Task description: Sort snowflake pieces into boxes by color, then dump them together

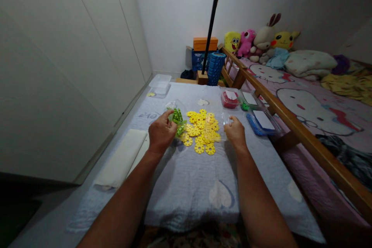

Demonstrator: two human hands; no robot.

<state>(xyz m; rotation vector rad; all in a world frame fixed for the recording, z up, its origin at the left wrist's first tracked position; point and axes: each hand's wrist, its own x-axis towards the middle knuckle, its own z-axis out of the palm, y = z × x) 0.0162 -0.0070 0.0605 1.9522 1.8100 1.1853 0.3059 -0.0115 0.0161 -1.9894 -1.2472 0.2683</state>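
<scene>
My left hand [162, 131] is closed on the edge of a clear plastic box with green pieces in it [178, 117], tilted over the table. In my right hand [235, 131] is a clear plastic lid [223, 121], pinched at its right edge; whether it is a lid or a shallow box is hard to tell. Between both hands lies a loose pile of yellow notched discs [200, 127], partly seen through the clear plastic. The discs rest on a pale blue cloth [188, 186] spread over the table.
On the right stand clear boxes with red pieces [230, 103], green pieces [245, 107] and blue pieces [255, 127], each with a white label. A clear container [160, 82] sits at the far left. Folded white cloth [122, 159] lies left; a wooden bed rail [279, 115] runs along the right.
</scene>
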